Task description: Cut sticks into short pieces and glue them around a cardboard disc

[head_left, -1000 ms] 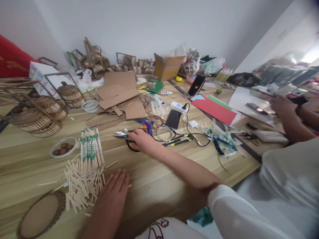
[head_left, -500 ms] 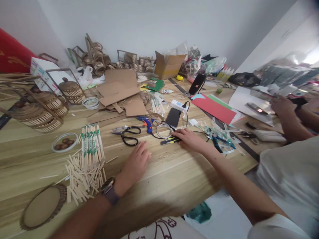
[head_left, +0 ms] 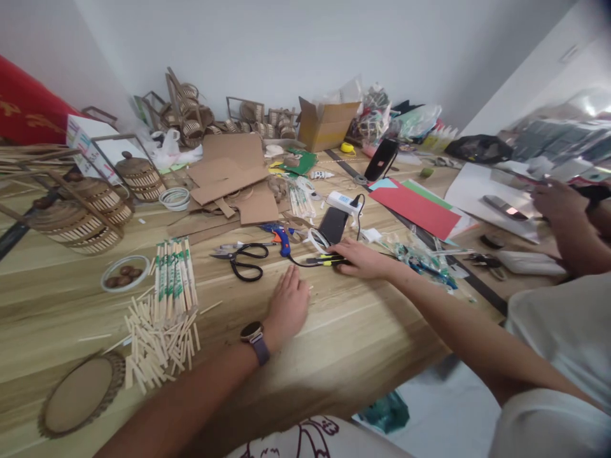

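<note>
My left hand [head_left: 289,304] lies flat on the wooden table, fingers together and stretched out, holding nothing. Black-handled scissors [head_left: 245,261] lie to its upper left, and a blue glue gun [head_left: 282,242] rests just beyond its fingertips. My right hand [head_left: 361,258] reaches low over the table with fingers extended. Its fingers lie across black-and-yellow craft knives [head_left: 324,260], partly covering them. The index finger is at the edge of a white coil of cable [head_left: 317,240], which stands tilted beside a dark phone [head_left: 333,224].
Short wooden sticks [head_left: 160,343] and wrapped chopsticks [head_left: 174,273] lie at left, near a bowl of brown balls [head_left: 125,273]. Cardboard [head_left: 233,165] and small woven baskets [head_left: 140,178] stand behind. At right are red paper [head_left: 415,207], bagged tools [head_left: 424,261] and another person's hand [head_left: 558,200].
My left hand has slid right, away from the sticks. The cable coil, flat before, is now tilted and nearer the phone; the craft knives have shifted slightly away from me with my right hand.
</note>
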The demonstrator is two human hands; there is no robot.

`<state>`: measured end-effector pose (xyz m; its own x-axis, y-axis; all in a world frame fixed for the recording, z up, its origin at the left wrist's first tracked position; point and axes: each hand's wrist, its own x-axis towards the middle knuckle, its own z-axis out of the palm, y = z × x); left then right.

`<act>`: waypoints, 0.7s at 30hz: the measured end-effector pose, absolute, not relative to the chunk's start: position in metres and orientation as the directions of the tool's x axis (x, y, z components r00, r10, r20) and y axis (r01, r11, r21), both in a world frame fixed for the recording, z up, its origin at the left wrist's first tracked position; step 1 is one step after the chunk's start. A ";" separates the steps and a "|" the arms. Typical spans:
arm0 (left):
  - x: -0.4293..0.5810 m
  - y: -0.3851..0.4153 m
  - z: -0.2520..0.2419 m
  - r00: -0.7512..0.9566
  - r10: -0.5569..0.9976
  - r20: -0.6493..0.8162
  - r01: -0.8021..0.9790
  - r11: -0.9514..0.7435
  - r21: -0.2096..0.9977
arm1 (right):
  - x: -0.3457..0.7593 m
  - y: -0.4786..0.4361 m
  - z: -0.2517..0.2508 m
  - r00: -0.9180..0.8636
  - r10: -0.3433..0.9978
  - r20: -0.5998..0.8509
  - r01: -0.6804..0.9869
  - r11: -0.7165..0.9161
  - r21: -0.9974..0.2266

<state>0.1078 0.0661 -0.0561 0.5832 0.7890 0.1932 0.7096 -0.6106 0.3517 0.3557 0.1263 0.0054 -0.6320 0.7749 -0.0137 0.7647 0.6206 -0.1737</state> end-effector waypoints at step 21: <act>0.151 0.098 -0.053 0.623 0.743 0.246 0.617 -0.659 0.430 | 0.347 0.149 -0.003 -0.546 0.832 0.096 0.789 0.549 -0.276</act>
<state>0.1510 0.0976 -0.0534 0.6227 0.7427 0.2462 0.6167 -0.6595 0.4299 0.3473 0.1489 -0.0034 -0.5458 0.8324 0.0957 0.7890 0.5490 -0.2759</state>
